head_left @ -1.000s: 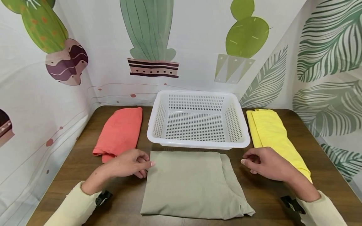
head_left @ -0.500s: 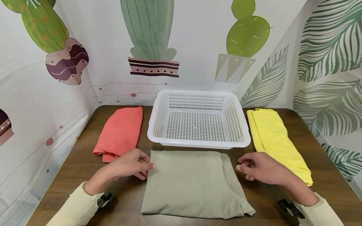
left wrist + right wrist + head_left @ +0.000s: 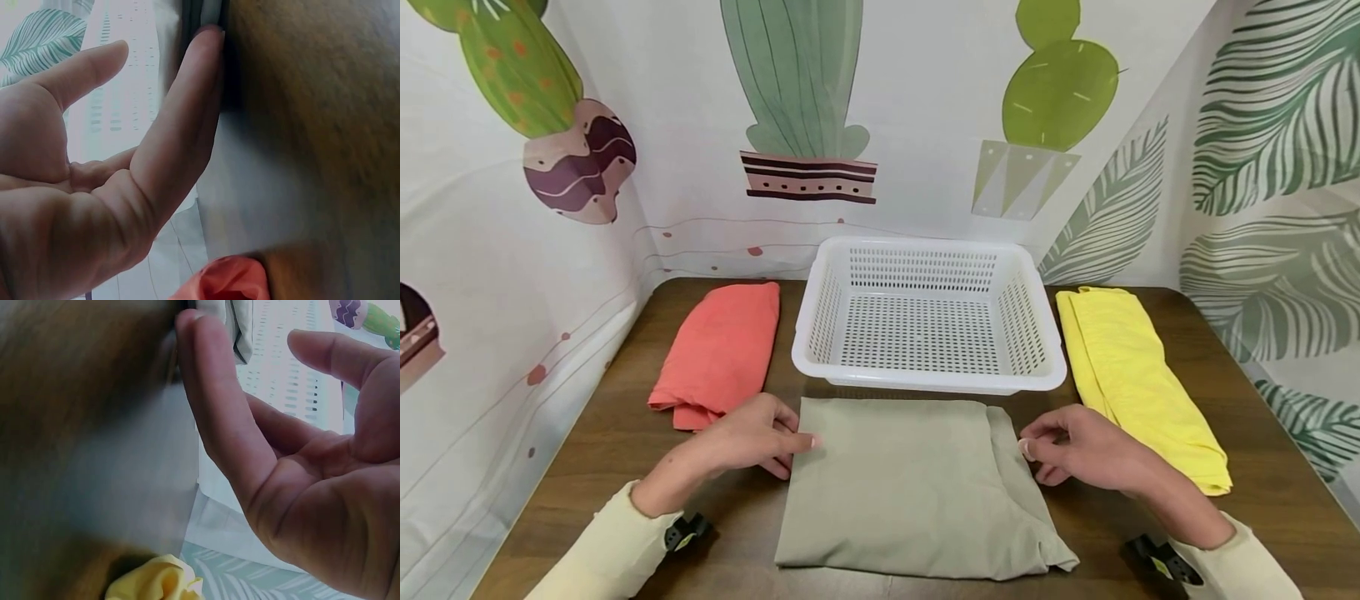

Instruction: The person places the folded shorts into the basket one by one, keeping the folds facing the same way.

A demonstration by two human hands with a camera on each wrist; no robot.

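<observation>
Head view: a folded olive-green cloth (image 3: 910,487), soft and roughly square, lies flat on the wooden table (image 3: 1262,467) before a perforated white plastic basket (image 3: 928,317). The left hand (image 3: 745,437) touches its left edge, the right hand (image 3: 1078,454) its right edge, fingers loosely extended and gripping nothing.

Left wrist view: a straight fingertip (image 3: 206,44) meets the cloth's edge.

Right wrist view: likewise, fingers (image 3: 200,356) relaxed beside the folded layers.
</observation>
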